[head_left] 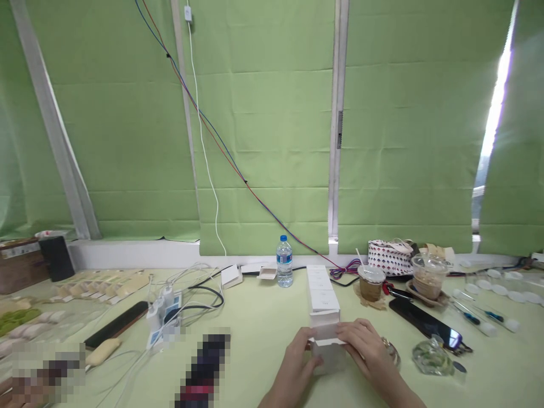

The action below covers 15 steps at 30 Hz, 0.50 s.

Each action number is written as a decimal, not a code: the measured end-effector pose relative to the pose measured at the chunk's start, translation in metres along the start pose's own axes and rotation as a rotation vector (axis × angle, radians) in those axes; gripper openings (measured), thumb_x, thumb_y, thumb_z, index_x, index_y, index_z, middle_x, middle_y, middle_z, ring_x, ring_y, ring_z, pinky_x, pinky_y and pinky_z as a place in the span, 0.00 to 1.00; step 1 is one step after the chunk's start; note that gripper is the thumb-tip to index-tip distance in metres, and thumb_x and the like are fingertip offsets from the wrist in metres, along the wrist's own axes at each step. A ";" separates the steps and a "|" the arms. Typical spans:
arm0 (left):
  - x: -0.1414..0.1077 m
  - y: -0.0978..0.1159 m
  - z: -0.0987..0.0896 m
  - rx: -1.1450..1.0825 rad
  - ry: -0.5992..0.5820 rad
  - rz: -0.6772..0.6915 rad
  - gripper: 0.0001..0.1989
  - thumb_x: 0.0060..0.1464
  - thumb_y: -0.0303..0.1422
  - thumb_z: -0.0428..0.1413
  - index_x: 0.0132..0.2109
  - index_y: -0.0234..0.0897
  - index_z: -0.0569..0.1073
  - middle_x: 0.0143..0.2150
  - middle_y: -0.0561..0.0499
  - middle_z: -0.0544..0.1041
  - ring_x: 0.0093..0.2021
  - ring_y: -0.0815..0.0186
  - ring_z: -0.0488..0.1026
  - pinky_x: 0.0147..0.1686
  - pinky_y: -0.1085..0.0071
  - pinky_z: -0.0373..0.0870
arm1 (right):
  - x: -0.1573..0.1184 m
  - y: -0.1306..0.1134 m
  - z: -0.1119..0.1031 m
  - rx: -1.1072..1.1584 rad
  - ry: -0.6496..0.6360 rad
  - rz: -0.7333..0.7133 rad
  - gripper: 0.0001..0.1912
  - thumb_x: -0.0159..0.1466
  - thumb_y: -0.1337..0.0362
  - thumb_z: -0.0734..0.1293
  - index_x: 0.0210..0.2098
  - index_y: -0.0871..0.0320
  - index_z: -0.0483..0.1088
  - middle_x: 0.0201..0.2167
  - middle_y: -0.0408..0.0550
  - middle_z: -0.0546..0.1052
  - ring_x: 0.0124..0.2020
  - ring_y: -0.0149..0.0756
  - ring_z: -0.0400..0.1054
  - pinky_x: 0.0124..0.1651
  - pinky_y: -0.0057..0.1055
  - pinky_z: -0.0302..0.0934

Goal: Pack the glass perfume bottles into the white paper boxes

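A small white cardboard box (330, 360) with raised flaps is between my two hands near the front of the table. My left hand (296, 361) grips its left side, with the thumb across the near face. On the other side my right hand (369, 352) closes over the right edge and flap, its fingers bent. What is inside the box does not show. Just beyond it, a row of similar white boxes (322, 288) runs away from me. A round metallic thing (391, 350) is partly hidden behind my right hand.
A water bottle (284, 263) stands behind. To the right are a drink cup (371, 283), a black phone (425, 323) and a glass bottle (432, 357). A power strip (170, 309) with tangled cables lies left. A blurred dark object (204, 368) lies in front; a person's hand (38, 379) is far left.
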<state>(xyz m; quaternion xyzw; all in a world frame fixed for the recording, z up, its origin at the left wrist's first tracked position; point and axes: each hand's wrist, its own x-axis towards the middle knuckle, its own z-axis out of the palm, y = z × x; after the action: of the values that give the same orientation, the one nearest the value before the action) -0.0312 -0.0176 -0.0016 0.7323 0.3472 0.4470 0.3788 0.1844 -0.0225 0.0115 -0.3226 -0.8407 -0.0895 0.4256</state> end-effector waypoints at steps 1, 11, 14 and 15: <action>0.000 0.000 0.000 0.011 -0.002 0.004 0.18 0.48 0.21 0.52 0.46 0.41 0.69 0.44 0.52 0.75 0.45 0.62 0.71 0.48 0.66 0.67 | 0.001 0.000 0.000 -0.020 -0.014 -0.003 0.08 0.65 0.71 0.61 0.41 0.54 0.68 0.37 0.48 0.80 0.44 0.42 0.73 0.44 0.39 0.65; -0.001 0.004 -0.003 0.028 0.009 0.024 0.19 0.46 0.19 0.50 0.45 0.40 0.70 0.43 0.51 0.75 0.44 0.62 0.70 0.46 0.67 0.68 | -0.009 -0.005 0.006 0.124 0.070 0.127 0.11 0.68 0.63 0.58 0.41 0.53 0.71 0.39 0.50 0.79 0.45 0.44 0.71 0.47 0.40 0.66; -0.001 0.006 -0.002 0.018 -0.011 0.026 0.18 0.48 0.20 0.49 0.46 0.41 0.70 0.45 0.51 0.75 0.46 0.62 0.70 0.47 0.66 0.69 | -0.009 -0.010 0.010 0.258 0.104 0.355 0.11 0.68 0.63 0.58 0.37 0.53 0.72 0.36 0.49 0.78 0.43 0.43 0.69 0.44 0.37 0.66; -0.001 0.006 -0.002 0.007 -0.012 0.020 0.18 0.50 0.21 0.49 0.47 0.41 0.69 0.46 0.50 0.74 0.46 0.62 0.70 0.48 0.65 0.69 | -0.009 -0.012 0.011 0.275 0.106 0.381 0.09 0.67 0.62 0.59 0.37 0.53 0.71 0.36 0.49 0.77 0.43 0.43 0.68 0.44 0.36 0.66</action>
<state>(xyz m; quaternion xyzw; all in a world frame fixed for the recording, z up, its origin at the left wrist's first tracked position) -0.0325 -0.0207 0.0039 0.7398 0.3390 0.4450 0.3738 0.1739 -0.0309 -0.0004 -0.4094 -0.7454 0.0910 0.5182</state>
